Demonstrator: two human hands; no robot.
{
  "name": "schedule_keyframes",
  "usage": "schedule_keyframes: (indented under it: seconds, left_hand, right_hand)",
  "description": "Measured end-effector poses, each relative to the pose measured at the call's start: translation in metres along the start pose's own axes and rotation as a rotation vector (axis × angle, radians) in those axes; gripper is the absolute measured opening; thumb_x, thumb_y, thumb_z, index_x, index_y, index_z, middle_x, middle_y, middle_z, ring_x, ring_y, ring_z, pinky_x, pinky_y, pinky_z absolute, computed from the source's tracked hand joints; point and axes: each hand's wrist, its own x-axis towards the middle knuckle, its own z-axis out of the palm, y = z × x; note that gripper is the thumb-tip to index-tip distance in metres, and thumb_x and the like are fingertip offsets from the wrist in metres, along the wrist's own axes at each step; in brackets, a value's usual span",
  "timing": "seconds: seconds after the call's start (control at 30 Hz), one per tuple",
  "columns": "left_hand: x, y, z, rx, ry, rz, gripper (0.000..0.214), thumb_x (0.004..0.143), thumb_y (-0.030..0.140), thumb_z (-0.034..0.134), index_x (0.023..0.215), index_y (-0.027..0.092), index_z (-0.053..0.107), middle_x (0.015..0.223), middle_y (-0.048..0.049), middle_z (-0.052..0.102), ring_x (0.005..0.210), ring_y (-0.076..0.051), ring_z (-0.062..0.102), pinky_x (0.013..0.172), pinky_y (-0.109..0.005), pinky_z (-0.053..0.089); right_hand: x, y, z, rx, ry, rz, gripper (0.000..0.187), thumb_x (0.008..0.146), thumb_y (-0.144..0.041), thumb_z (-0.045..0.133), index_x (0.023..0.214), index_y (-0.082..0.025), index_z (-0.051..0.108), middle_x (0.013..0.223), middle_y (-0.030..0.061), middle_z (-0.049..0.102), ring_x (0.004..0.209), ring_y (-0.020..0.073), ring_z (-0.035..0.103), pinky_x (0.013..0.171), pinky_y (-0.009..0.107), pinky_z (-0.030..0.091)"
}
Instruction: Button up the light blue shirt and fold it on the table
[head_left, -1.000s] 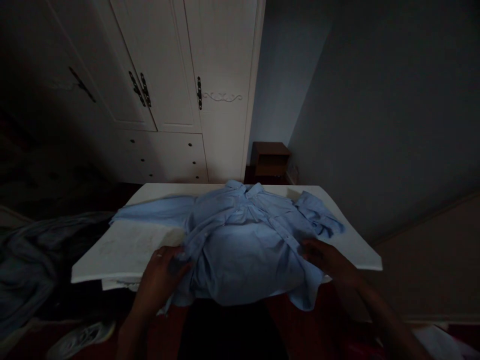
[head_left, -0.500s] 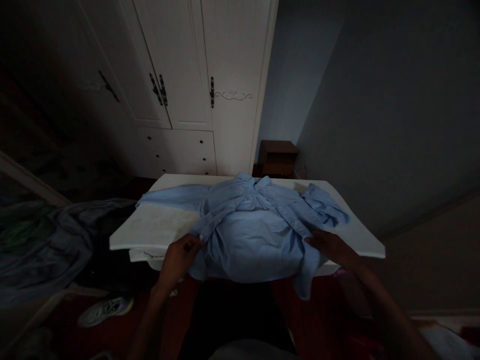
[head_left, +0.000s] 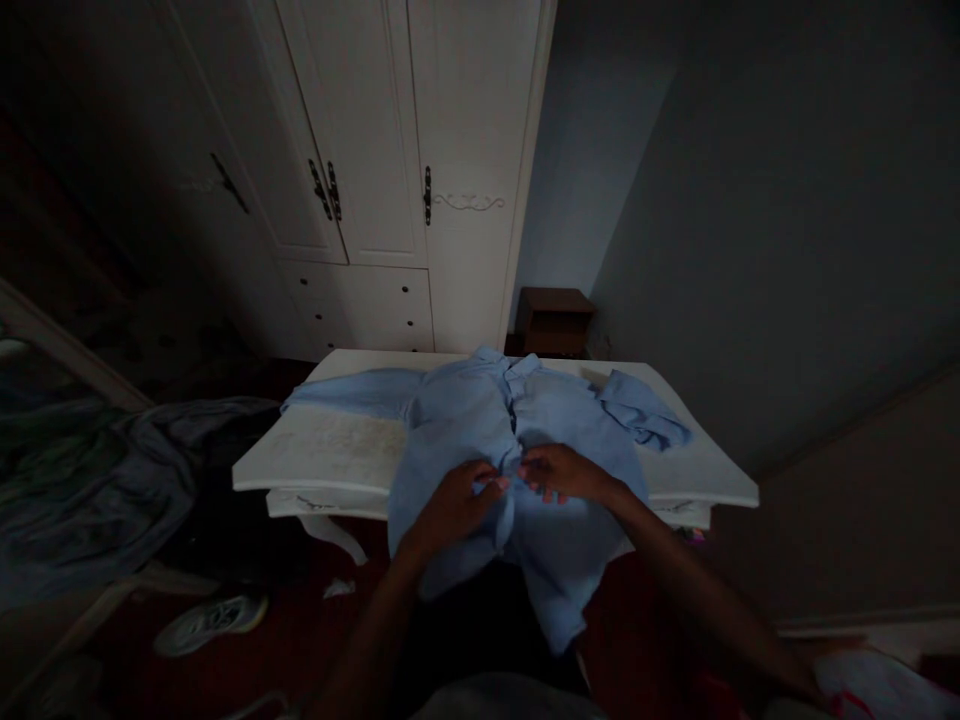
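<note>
On the white table (head_left: 322,462), light blue shirt (head_left: 457,415), left hand (head_left: 450,510), right hand (head_left: 564,472), fingers pinching its front edges

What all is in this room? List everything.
shirt: one, light blue, spread on the table
table: one, white, mid-room
wardrobe: one, white, behind the table
nightstand: one, brown, far corner
crumpled cloth: one heap, dark, left of the table
shoe: one, pale, floor at lower left
left hand: one, pinching the shirt front
right hand: one, pinching the shirt front beside it
</note>
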Motion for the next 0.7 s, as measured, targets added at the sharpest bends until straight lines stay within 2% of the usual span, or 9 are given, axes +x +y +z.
schedule_keyframes:
  seconds: [0.07, 0.17, 0.27, 0.33, 0.4, 0.47, 0.57, 0.63, 0.7]
  left_hand:
    - [0.0, -0.01, -0.007, 0.057, 0.088, -0.029, 0.033, 0.089, 0.05, 0.048, 0.09, 0.022, 0.067, 0.096, -0.0065, 0.072, 0.092, -0.023, 0.067, 0.084, -0.035, 0.052]
    - [0.005, -0.028, -0.029, 0.202, 0.172, -0.047, 0.034, 0.091, 0.048, 0.046, 0.09, 0.021, 0.067, 0.094, -0.0064, 0.072, 0.09, -0.023, 0.067, 0.085, -0.037, 0.051]
    - [0.029, -0.048, -0.05, 0.334, 0.3, 0.004, 0.032, 0.091, 0.042, 0.047, 0.101, 0.018, 0.065, 0.106, -0.0094, 0.069, 0.1, -0.023, 0.065, 0.091, -0.038, 0.051]
    - [0.055, -0.063, -0.061, 0.414, 0.345, 0.066, 0.032, 0.093, 0.036, 0.044, 0.108, 0.015, 0.063, 0.114, -0.0123, 0.067, 0.107, -0.024, 0.062, 0.095, -0.038, 0.049]
    - [0.085, -0.075, -0.074, 0.523, 0.345, 0.11, 0.032, 0.093, 0.029, 0.042, 0.112, 0.014, 0.062, 0.117, -0.0138, 0.065, 0.113, -0.024, 0.059, 0.101, -0.039, 0.045]
    - [0.116, -0.085, -0.089, 0.622, 0.319, 0.117, 0.033, 0.092, 0.024, 0.041, 0.116, 0.014, 0.061, 0.123, -0.0138, 0.063, 0.119, -0.025, 0.056, 0.106, -0.04, 0.041]
    - [0.156, -0.096, -0.11, 0.721, 0.239, 0.075, 0.038, 0.091, 0.025, 0.044, 0.125, 0.014, 0.056, 0.136, -0.0136, 0.056, 0.129, -0.026, 0.048, 0.111, -0.04, 0.035]
    - [0.178, -0.102, -0.118, 0.739, 0.173, 0.044, 0.045, 0.091, 0.032, 0.047, 0.131, 0.013, 0.053, 0.141, -0.0137, 0.053, 0.132, -0.026, 0.045, 0.112, -0.039, 0.033]
    - [0.197, -0.109, -0.121, 0.735, 0.114, 0.007, 0.051, 0.091, 0.039, 0.049, 0.135, 0.013, 0.05, 0.142, -0.0145, 0.052, 0.132, -0.026, 0.046, 0.111, -0.037, 0.034]
  right_hand:
    - [0.005, 0.014, -0.011, 0.006, 0.109, 0.02, 0.016, 0.085, -0.032, 0.051, 0.085, -0.02, 0.061, 0.076, 0.0026, 0.068, 0.051, 0.0122, 0.062, 0.039, 0.019, 0.043]
    - [0.013, 0.036, -0.03, -0.021, 0.213, -0.01, 0.017, 0.086, -0.026, 0.047, 0.094, -0.019, 0.061, 0.077, 0.0027, 0.068, 0.056, 0.0121, 0.062, 0.045, 0.02, 0.046]
    - [0.03, 0.052, -0.045, -0.172, 0.424, -0.15, 0.021, 0.085, -0.022, 0.049, 0.098, -0.017, 0.063, 0.085, 0.0047, 0.071, 0.074, 0.0168, 0.068, 0.068, 0.029, 0.055]
    - [0.046, 0.058, -0.055, -0.283, 0.586, -0.226, 0.024, 0.084, -0.019, 0.048, 0.101, -0.016, 0.065, 0.098, 0.0082, 0.072, 0.092, 0.0202, 0.067, 0.088, 0.036, 0.053]
    - [0.061, 0.062, -0.069, -0.35, 0.683, -0.223, 0.032, 0.083, -0.013, 0.046, 0.11, -0.014, 0.063, 0.115, 0.0124, 0.068, 0.109, 0.0233, 0.063, 0.101, 0.04, 0.045]
    - [0.073, 0.063, -0.087, -0.46, 0.711, -0.154, 0.043, 0.081, -0.008, 0.045, 0.122, -0.011, 0.058, 0.13, 0.0155, 0.06, 0.123, 0.025, 0.054, 0.109, 0.041, 0.038]
    - [0.088, 0.065, -0.115, -0.688, 0.667, 0.02, 0.056, 0.08, -0.003, 0.045, 0.136, -0.009, 0.048, 0.144, 0.0158, 0.048, 0.136, 0.0235, 0.041, 0.115, 0.034, 0.03]
    - [0.096, 0.068, -0.133, -0.742, 0.633, 0.121, 0.058, 0.079, -0.003, 0.048, 0.137, -0.008, 0.047, 0.144, 0.018, 0.047, 0.136, 0.025, 0.041, 0.113, 0.034, 0.032]
    - [0.104, 0.073, -0.148, -0.736, 0.631, 0.217, 0.053, 0.079, -0.008, 0.053, 0.132, -0.005, 0.05, 0.136, 0.0241, 0.053, 0.129, 0.0311, 0.048, 0.106, 0.042, 0.038]
